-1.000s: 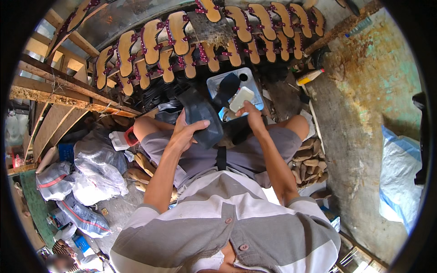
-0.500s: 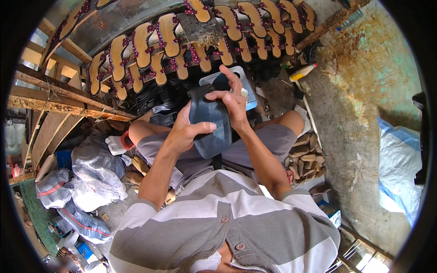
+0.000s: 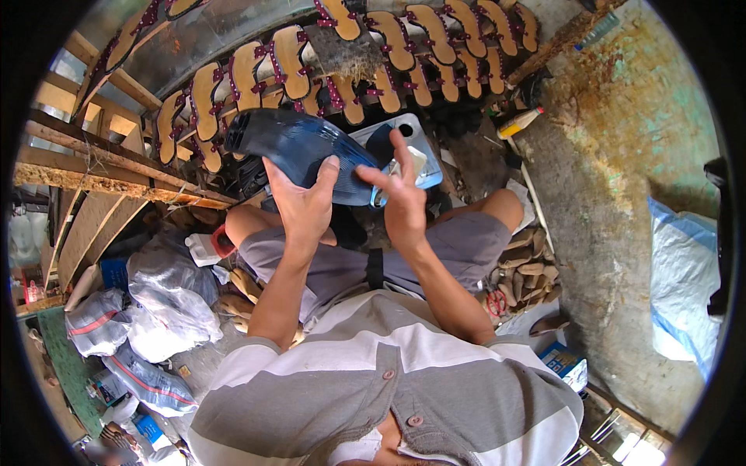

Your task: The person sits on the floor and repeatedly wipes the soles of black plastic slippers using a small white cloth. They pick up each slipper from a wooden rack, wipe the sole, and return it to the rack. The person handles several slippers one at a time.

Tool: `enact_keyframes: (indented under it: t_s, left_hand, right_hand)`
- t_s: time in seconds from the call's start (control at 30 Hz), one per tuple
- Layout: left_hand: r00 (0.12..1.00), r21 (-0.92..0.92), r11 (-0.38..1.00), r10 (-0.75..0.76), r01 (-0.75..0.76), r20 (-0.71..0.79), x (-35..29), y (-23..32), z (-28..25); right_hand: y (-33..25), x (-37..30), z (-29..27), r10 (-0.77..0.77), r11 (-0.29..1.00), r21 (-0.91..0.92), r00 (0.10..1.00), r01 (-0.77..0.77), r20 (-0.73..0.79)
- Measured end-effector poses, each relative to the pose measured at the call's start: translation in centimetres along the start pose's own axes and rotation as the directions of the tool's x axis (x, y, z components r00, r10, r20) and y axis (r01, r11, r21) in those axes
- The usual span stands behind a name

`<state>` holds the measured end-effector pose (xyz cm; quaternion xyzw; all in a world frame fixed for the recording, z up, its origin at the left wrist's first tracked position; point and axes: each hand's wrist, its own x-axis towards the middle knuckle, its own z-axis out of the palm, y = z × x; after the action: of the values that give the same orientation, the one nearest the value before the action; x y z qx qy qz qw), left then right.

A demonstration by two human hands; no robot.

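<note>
My left hand grips a stack of dark ribbed rubber shoe soles, thumb on top and fingers underneath. The soles lie tilted, their far end pointing up and left. At their right end is my right hand, slightly blurred, with its fingers apart and its thumb at or very near the edge of the soles. Behind that hand a light blue and white plastic tray is partly covered. A small whitish block shows beside the right fingers; whether they touch it I cannot tell.
Rows of tan sandals with dark red dotted straps stand across the far side. Plastic bags crowd the left, near wooden slats. Several brown foot-shaped blocks are piled by my right knee. A yellow bottle lies beyond.
The soles have swung from upright in front of me to leaning away up and left. My left hand has turned with them. The right fingers have come off their top face to the right edge.
</note>
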<state>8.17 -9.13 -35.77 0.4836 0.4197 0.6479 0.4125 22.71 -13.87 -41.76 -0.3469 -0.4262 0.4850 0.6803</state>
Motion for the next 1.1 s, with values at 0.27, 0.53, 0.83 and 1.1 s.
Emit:
enact_keyframes:
  t_s: [0.27,0.53,0.83,1.1]
  left_hand:
    - [0.936,-0.179,0.967,0.226,-0.182,0.269,-3.7,-1.9,-0.9]
    - [0.648,-0.725,0.009,-0.457,0.688,0.609,-3.3,-4.6,-2.6]
    - [0.696,-0.790,0.075,-0.530,0.608,0.485,-2.7,-2.5,-2.4]
    - [0.788,-0.656,0.495,-0.556,0.570,0.265,-1.5,-3.7,-1.6]
  right_hand:
    - [-1.8,1.8,1.3,0.240,0.911,0.347,0.971,-0.224,-0.002]
    - [1.0,7.0,-2.9,0.129,0.921,-0.387,0.972,-0.045,0.194]
    - [2.2,6.3,-4.6,-0.491,0.491,-0.718,0.837,0.494,0.241]
    - [1.4,3.9,-0.1,-0.135,0.925,-0.360,0.991,0.120,-0.016]
